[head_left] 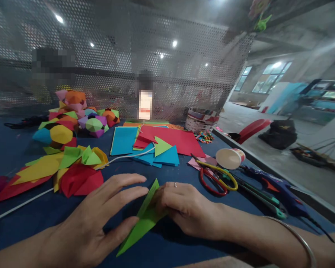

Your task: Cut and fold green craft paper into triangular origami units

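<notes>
- Green paper [145, 226] lay between the two hands, low over the blue table [201, 251], its long pointed shape slanting from the near side up towards the sheets.
- The right hand [184, 204] was closed, fingers curled in, with the paper's right side pinched in its grip.
- The left hand [86, 223] was loosely open, its fingers spread and slightly bent; the thumb was at the paper's left edge, though whether it pressed there could not be told.
- One fold seemed to be made, judging by the lighter flap above the brighter face; how sharply it was creased was hidden by the right hand. By that look, the piece was part-way shaped.
- Finished-looking work sat at the left: faceted paper balls [61, 134] in mixed colours and, nearer, a folded red paper piece [80, 181].
- Ahead, a green triangle [162, 146] and blue pieces [169, 156] lay loose by the red sheets [184, 140] and blue sheets [124, 142], all flat and seemingly unworked.
- The red-handled scissors [203, 182] and the glue gun [281, 191] lay at the right, both out of hand, near a tipped paper cup [229, 158].
</notes>
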The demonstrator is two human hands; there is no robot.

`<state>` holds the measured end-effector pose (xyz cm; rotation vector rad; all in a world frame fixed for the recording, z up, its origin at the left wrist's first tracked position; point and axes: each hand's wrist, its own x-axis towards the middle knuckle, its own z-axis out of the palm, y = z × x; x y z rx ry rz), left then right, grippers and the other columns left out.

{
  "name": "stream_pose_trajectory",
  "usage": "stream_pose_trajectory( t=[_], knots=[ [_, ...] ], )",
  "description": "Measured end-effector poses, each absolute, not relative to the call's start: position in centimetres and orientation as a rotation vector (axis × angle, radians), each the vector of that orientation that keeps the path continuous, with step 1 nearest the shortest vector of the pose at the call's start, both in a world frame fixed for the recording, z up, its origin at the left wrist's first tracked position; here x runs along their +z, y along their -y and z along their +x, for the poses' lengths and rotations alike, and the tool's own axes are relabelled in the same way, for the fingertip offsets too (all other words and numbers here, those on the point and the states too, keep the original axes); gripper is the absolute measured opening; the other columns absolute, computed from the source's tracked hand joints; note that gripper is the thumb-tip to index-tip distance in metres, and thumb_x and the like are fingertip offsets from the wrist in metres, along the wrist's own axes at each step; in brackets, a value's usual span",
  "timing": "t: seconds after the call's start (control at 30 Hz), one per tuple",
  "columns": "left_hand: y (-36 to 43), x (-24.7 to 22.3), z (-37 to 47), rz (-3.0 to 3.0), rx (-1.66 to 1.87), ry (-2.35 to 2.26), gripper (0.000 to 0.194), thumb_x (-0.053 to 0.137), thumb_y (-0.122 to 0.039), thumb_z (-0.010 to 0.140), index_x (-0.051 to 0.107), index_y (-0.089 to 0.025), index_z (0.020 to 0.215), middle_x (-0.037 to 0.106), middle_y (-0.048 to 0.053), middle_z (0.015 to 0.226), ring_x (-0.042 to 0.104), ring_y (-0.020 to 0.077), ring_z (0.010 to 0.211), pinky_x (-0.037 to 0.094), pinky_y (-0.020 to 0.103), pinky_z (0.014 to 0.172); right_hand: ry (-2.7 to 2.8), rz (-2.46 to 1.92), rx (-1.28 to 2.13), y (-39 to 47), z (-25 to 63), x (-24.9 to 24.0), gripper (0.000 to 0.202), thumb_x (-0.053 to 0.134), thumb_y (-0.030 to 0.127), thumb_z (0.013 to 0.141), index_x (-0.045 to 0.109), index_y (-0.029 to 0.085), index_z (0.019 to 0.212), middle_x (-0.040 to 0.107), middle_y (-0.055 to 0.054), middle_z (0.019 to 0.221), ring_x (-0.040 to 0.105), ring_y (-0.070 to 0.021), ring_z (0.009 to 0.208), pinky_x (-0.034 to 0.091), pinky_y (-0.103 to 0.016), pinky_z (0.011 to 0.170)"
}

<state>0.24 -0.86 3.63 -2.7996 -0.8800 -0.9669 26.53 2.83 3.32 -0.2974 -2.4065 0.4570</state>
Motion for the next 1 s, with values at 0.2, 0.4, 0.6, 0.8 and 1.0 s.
stream_pose_trajectory(
  t=[0.2, 0.4, 0.6, 0.8, 1.0],
  knots=[
    [0.6, 4.8, 0.2, -2.943, -0.596, 0.628, 0.066, 0.053, -0.039, 0.100, 0.030, -0.015, 0.157, 0.044, 0.008, 0.163, 0.032, 0.0202, 0.155, 0.026, 0.040, 0.129, 2.442, -0.233, 0.368, -2.5, 26.8, 3.4, 0.027, 0.045, -0.003, 0.086, 0.059, 0.019, 0.087, 0.072, -0.004, 0.084, 0.067, -0.0134, 0.082, 0.054, -0.022, 0.082],
    [-0.3, 4.7, -0.4, -2.835, -0.790, 0.610, 0.034, 0.060, -0.028, 0.092, 0.057, -0.023, 0.126, 0.073, 0.005, 0.124, 0.058, 0.0216, 0.133, 0.018, 0.044, 0.129, 2.486, -0.219, 0.276, -2.5, 27.0, 3.4, 0.026, 0.046, 0.000, 0.091, 0.062, 0.017, 0.103, 0.077, -0.006, 0.093, 0.070, -0.0152, 0.085, 0.054, -0.026, 0.081],
    [0.0, 3.8, -1.1, -2.864, -0.747, 0.596, 0.031, 0.060, -0.036, 0.093, 0.058, -0.021, 0.120, 0.074, 0.006, 0.120, 0.067, 0.0204, 0.118, 0.032, 0.036, 0.124, 2.626, -0.192, 0.172, -2.8, 27.3, 3.5, 0.027, 0.047, 0.003, 0.094, 0.064, 0.014, 0.111, 0.078, -0.007, 0.099, 0.070, -0.0167, 0.086, 0.055, -0.031, 0.086],
    [-0.7, 2.9, -1.5, -2.894, -0.650, 0.424, 0.030, 0.051, -0.029, 0.098, 0.063, -0.024, 0.125, 0.079, 0.003, 0.114, 0.074, 0.0214, 0.101, 0.056, 0.036, 0.106, 2.681, -0.227, 0.151, -2.5, 27.4, 3.8, 0.019, 0.048, 0.008, 0.097, 0.064, 0.017, 0.093, 0.078, -0.010, 0.098, 0.073, -0.0177, 0.089, 0.057, -0.032, 0.092],
    [0.9, 3.0, -0.1, -2.799, -0.695, 0.531, 0.022, 0.051, -0.031, 0.103, 0.068, -0.019, 0.100, 0.079, 0.007, 0.095, 0.075, 0.0185, 0.084, 0.063, 0.027, 0.081, 2.678, -0.289, 0.288, -1.5, 27.6, 3.6, 0.019, 0.048, 0.012, 0.091, 0.060, 0.024, 0.082, 0.076, -0.008, 0.092, 0.074, -0.0200, 0.095, 0.061, -0.034, 0.091]
  ],
)
